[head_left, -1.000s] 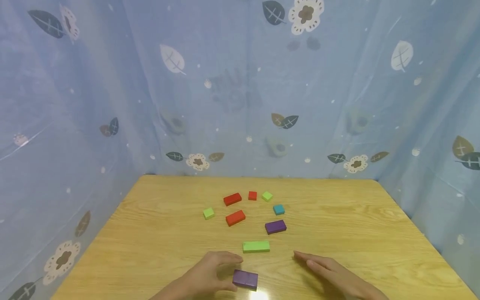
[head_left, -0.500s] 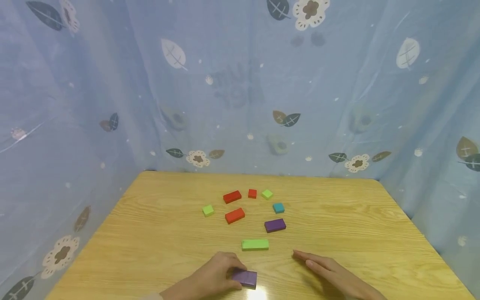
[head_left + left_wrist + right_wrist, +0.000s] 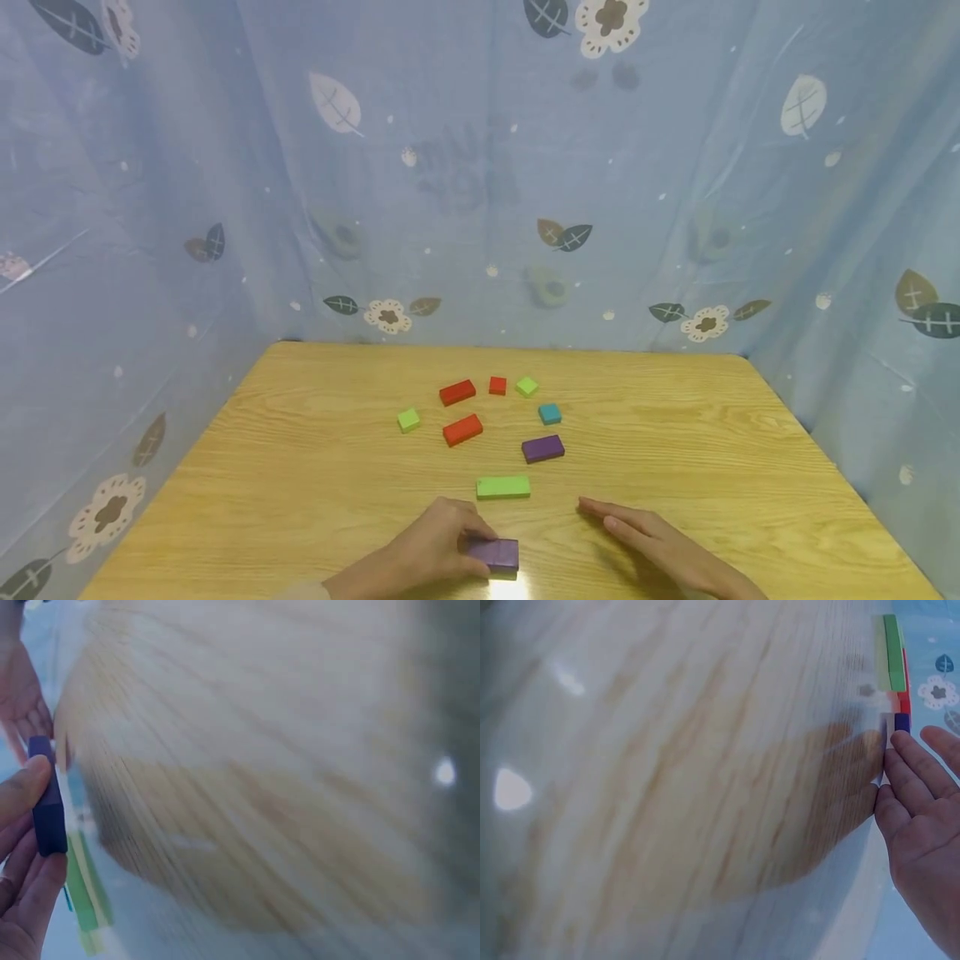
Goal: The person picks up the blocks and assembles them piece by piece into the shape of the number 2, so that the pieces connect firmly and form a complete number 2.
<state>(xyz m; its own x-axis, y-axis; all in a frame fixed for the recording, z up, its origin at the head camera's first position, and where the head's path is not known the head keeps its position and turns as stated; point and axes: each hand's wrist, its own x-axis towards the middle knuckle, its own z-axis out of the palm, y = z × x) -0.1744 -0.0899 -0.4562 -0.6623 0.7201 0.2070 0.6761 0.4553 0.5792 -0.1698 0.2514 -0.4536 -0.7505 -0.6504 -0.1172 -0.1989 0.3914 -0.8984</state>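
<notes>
My left hand [image 3: 431, 546] pinches a purple rectangular block [image 3: 497, 553] near the table's front edge. In the left wrist view the thumb lies on one side of this purple block [image 3: 47, 806] and fingers on the other; a narrow gap seems to show under it. My right hand [image 3: 660, 543] rests on the table to the right, fingers straight and holding nothing. The right wrist view shows that hand [image 3: 926, 832] with its palm in sight. Just beyond my left hand lies a long green block [image 3: 503, 487], and behind it a second purple block [image 3: 543, 449].
Farther back on the wooden table [image 3: 675, 417] lie two red blocks [image 3: 462, 430], a small red block [image 3: 498, 386], a blue block [image 3: 550, 414] and two small lime blocks [image 3: 408, 419]. A patterned blue curtain [image 3: 450, 167] surrounds the table's back and sides.
My left hand has closed its fingers and thumb on the near purple block, which it stood around before. The right hand stays where it was. The head view has shifted slightly.
</notes>
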